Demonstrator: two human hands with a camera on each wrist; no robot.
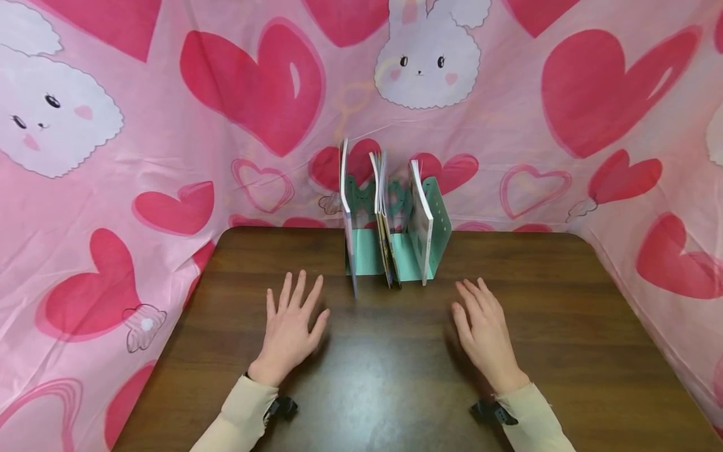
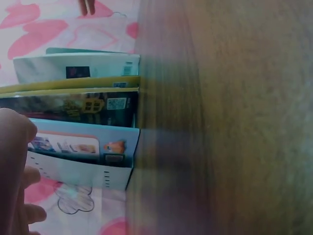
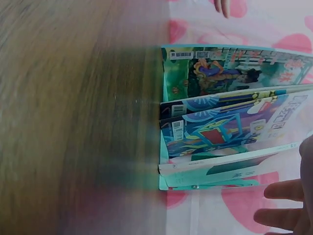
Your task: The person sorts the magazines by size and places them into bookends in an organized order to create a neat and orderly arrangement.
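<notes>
My left hand [image 1: 290, 339] is held over the brown table, palm down, fingers spread and holding nothing. Across from it, my right hand [image 1: 488, 336] has relaxed, nearly straight fingers and holds nothing either. Beyond and between them stands a green book rack [image 1: 367, 251] with books upright in it. A thin book [image 1: 346, 201] leans at its left side, several thin books [image 1: 380, 201] stand in the middle, and a white-edged book [image 1: 420, 220] is at the right. Colourful covers, such as a purple-blue book [image 3: 215, 132], show in the right wrist view. Neither hand touches the books.
The wooden table [image 1: 361, 364] has rounded far corners. Pink cloth [image 1: 497, 125] with hearts and rabbit faces hangs behind it and along both sides, close behind the rack. A dark strap mount [image 1: 282, 408] sits at the left wrist, with another [image 1: 494, 412] at the right.
</notes>
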